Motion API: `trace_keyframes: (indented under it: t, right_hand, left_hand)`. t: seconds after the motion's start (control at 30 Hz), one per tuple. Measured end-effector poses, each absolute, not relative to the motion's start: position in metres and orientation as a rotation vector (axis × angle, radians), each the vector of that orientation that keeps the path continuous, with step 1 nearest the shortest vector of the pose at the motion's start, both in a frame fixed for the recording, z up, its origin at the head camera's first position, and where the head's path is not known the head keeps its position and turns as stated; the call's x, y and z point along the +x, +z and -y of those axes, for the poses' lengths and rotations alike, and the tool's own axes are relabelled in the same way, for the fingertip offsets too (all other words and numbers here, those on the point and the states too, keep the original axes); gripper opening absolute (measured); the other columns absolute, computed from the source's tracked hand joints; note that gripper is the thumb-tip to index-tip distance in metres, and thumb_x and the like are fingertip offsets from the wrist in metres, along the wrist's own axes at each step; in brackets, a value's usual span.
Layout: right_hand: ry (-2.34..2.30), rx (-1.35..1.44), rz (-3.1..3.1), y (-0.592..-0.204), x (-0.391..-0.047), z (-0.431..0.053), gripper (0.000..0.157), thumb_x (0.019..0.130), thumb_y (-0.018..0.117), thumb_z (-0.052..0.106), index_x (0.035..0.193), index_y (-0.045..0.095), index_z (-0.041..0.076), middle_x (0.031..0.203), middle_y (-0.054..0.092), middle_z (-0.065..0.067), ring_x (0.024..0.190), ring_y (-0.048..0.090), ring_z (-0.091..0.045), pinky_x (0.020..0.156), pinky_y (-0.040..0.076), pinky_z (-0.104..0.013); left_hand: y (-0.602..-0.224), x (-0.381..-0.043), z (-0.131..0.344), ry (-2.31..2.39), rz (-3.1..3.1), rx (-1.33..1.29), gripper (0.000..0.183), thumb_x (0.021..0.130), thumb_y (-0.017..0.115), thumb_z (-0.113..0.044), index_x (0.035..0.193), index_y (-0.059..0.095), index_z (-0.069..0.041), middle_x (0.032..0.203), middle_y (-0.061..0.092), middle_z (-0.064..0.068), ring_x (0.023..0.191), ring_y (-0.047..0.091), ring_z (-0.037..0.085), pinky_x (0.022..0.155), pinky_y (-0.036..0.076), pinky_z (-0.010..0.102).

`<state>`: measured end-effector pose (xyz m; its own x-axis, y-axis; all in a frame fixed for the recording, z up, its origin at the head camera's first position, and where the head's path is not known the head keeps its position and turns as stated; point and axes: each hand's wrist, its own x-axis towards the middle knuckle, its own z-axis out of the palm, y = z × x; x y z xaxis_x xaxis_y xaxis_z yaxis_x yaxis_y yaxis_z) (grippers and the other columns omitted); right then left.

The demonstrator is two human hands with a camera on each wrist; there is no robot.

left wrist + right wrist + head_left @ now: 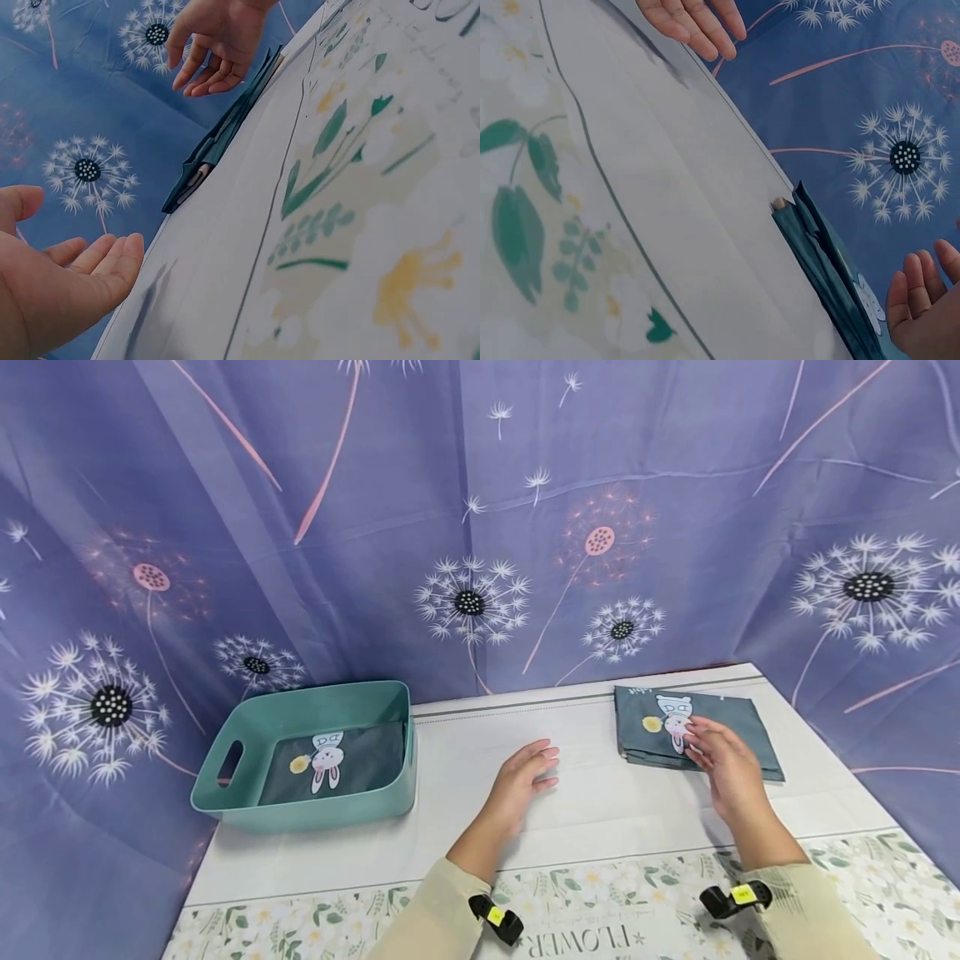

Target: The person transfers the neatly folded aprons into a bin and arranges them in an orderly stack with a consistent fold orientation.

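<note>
A folded dark green cloth (727, 727) with a printed rabbit and a yellow round shape lies flat at the table's right back. My right hand (731, 772) hovers over its front part, fingers loosely bent, holding nothing. In the right wrist view the stacked folds of the cloth (825, 277) show from the side, apart from the fingers. Toward the middle of the table, my left hand (517, 785) is held above the white surface with its fingers relaxed and nothing in them. A similar folded cloth (382, 752) with the same rabbit lies inside the green bin (315, 814) at left.
The white tablecloth (465, 777) has a floral band (592, 881) along the front. A purple curtain (375, 568) with dandelion prints hangs right behind the table and at both sides. The bin has raised walls and a handle slot at its left end.
</note>
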<state>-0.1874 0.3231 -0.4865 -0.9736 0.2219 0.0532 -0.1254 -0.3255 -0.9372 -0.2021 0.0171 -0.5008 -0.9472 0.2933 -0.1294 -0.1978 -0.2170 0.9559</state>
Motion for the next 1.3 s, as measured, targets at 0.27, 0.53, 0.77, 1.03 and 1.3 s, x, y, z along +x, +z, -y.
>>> trace_keyframes:
  t: [0.27,0.53,0.77,1.03,1.3]
  right_hand:
    - [2.378,-0.174,1.672,-0.485,-0.186,-0.332,0.025,0.105,0.05,0.008,0.106,0.073,0.019,0.099,0.073,0.011,0.09,0.068,-0.002,0.083,0.055,-0.015]
    - [2.343,-0.174,1.681,-0.487,-0.185,-0.343,0.024,0.105,0.049,0.009,0.107,0.071,0.018,0.098,0.074,0.013,0.091,0.067,0.0,0.081,0.054,-0.014]
    - [2.32,-0.201,1.675,-0.489,-0.184,-0.352,0.023,0.105,0.049,0.007,0.11,0.07,0.015,0.101,0.071,0.014,0.092,0.067,0.001,0.081,0.054,-0.014]
    - [2.234,-0.315,1.71,-0.49,-0.184,-0.361,0.024,0.104,0.052,0.007,0.104,0.069,0.024,0.099,0.065,0.015,0.092,0.064,0.004,0.081,0.053,-0.011]
    - [2.136,-0.398,1.756,-0.494,-0.186,-0.374,0.019,0.102,0.055,0.009,0.106,0.066,0.025,0.107,0.059,0.015,0.094,0.062,0.007,0.083,0.05,-0.006]
  left_hand:
    - [-0.5,-0.204,-0.027,2.208,-1.713,0.115,0.051,0.103,0.052,-0.024,0.148,0.046,-0.001,0.149,0.052,0.022,0.139,0.05,0.037,0.109,0.05,0.046]
    - [-0.502,-0.206,-0.036,2.184,-1.719,0.129,0.049,0.104,0.051,-0.024,0.147,0.048,-0.002,0.148,0.053,0.021,0.138,0.051,0.036,0.109,0.05,0.046]
    - [-0.505,-0.207,-0.04,2.19,-1.694,0.114,0.051,0.103,0.05,-0.023,0.148,0.045,0.001,0.148,0.053,0.022,0.139,0.049,0.039,0.112,0.047,0.05]
    - [-0.509,-0.21,-0.044,2.151,-1.727,0.091,0.052,0.103,0.052,-0.025,0.148,0.046,-0.001,0.147,0.055,0.019,0.139,0.05,0.036,0.11,0.049,0.045]
    - [-0.509,-0.209,-0.046,2.125,-1.76,0.099,0.052,0.103,0.05,-0.026,0.148,0.045,0.0,0.147,0.054,0.019,0.139,0.05,0.036,0.11,0.049,0.044]
